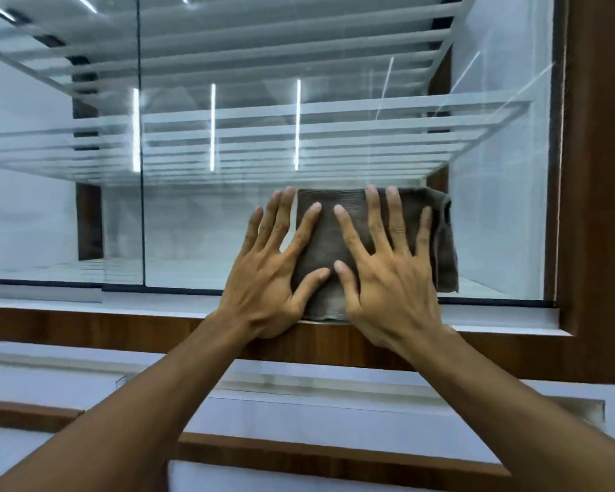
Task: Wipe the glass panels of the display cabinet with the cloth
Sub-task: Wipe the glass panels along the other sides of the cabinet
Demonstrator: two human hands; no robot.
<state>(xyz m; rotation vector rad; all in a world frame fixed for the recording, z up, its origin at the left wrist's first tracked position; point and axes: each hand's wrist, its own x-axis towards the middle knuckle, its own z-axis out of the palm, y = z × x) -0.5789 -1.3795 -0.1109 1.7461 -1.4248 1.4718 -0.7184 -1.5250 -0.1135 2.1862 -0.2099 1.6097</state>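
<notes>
Cloth (325,239) — brown, folded — lies flat against the right glass panel (334,143) at its 6 o'clock edge, just above the wooden frame (121,324). Both hands press it with straight, spread fingers and grip nothing: the right hand (391,292) sits squarely on it, the left hand (263,289) half on its 9 o'clock edge, half on bare glass. Most of the glass lies toward 12 and 9 o'clock, so the next stroke likely runs up or left.

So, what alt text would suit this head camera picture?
Two hands, fingers spread, press a folded grey-brown cloth flat against the lower part of a display cabinet's glass panel. The left hand overlaps the cloth's left edge, the right hand its middle. Glass shelves show behind the panel; a dark wood frame borders it.
</notes>
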